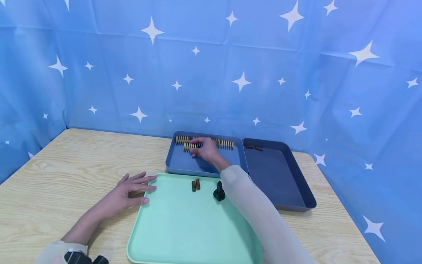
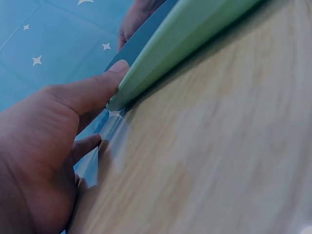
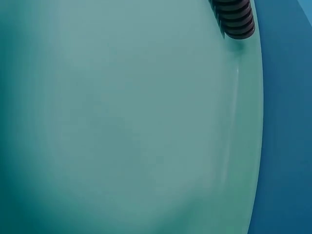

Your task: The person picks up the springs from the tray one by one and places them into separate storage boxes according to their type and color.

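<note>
My right hand (image 1: 207, 149) reaches into the blue tray (image 1: 184, 167), its thumb and index finger pinching a yellow coil spring (image 1: 188, 147). Behind it, a row of yellow springs (image 1: 227, 144) lies along the tray's far side, partly hidden by the hand. On the left rim of the green tray (image 1: 171, 227), my left hand (image 1: 130, 191) rests with its fingers spread and holds nothing. In the left wrist view its thumb (image 2: 95, 90) touches that rim. Two dark brown springs (image 1: 196, 185) lie side by side near the green tray's far edge. The right wrist view does not show the right hand.
A dark grey tray (image 1: 280, 179) adjoins the blue tray on the right, with two dark springs (image 1: 254, 147) at its far left corner. A small black device (image 1: 219, 192) shows beside the right sleeve. Behind the wooden table (image 1: 82, 157) hangs a blue star-patterned cloth (image 1: 211, 66).
</note>
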The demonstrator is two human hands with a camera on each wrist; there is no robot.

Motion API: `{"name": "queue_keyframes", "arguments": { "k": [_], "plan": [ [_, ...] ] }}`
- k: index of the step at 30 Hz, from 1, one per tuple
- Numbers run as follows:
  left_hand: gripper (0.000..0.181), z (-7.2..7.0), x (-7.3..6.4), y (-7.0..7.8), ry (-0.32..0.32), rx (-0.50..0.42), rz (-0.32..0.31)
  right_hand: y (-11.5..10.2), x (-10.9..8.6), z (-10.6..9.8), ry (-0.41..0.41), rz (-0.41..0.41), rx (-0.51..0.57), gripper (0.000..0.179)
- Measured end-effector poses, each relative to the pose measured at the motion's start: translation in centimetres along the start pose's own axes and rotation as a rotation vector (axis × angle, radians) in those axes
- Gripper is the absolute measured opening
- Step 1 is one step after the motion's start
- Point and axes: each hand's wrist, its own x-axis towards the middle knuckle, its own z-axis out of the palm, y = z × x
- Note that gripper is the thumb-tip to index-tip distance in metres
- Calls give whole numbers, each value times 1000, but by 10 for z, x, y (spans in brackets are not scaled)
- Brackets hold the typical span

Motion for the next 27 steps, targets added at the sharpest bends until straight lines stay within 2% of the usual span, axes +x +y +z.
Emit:
{"name": "queue_keyframes", "arguments": {
  "k": [12, 27],
  "plan": [
    [39, -1, 0, 1, -2, 0, 2, -4, 1, 1, 44, -21, -42, 25],
    [39, -1, 0, 0, -5, 15, -14, -10, -3, -6, 9, -11, 6, 26]
  ]
}}
